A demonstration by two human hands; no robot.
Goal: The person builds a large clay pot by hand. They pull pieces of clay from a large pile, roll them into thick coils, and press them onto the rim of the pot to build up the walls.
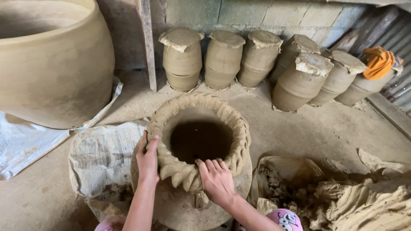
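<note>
In the head view, a rough coiled clay pot [201,137] stands on a round slab [171,209] at lower centre of the frame. The left hand [147,160] lies flat against its outer wall, grip wide and holding nothing, while the right hand [217,179] presses the near rim, fingers curled over the clay coil. A large smooth jar [51,64] fills the upper left, a row of capped clay pots [261,60] lines the wall, and raw clay [368,205] is heaped at lower right.
</note>
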